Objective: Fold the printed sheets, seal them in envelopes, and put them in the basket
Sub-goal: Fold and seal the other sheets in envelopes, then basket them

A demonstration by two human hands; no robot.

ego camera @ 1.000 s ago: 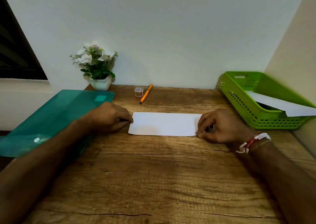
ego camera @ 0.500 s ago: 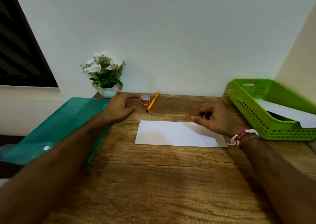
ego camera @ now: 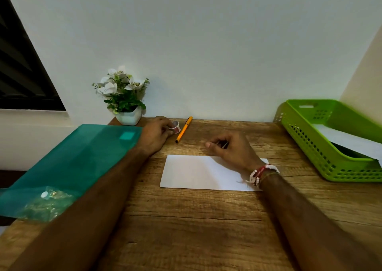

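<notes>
— What takes up most of the view, and how much of it can be seen?

— The wooden table (ego camera: 186,225) fills the lower half, cut off by the bottom edge. On its left lies a teal folder (ego camera: 68,163); its near corner is crossed by the left forearm and its left end runs out of view. Something crinkled and clear with a white dot shows through it, too blurred to name.

— And the basket?

— The green basket (ego camera: 306,138) stands at the right, clipped by the right edge. A white sheet (ego camera: 349,140) lies slanted in it, partly hidden by the wall and cut off; whether it is an envelope cannot be told.

— Where is the folded paper?

— The white envelope (ego camera: 196,173) lies flat in the middle of the table. The right wrist covers its far right part.

— The hands?

— The left hand (ego camera: 155,136) is closed around a small tape roll (ego camera: 175,127) at the back, just beside an orange pen (ego camera: 184,129). The right hand (ego camera: 233,148) hovers curled over the envelope's far edge, pinching something small and dark that cannot be made out. A beaded bracelet (ego camera: 260,172) circles that wrist.

— Anything else?

— A potted plant (ego camera: 124,97) with white flowers stands against the wall.
</notes>
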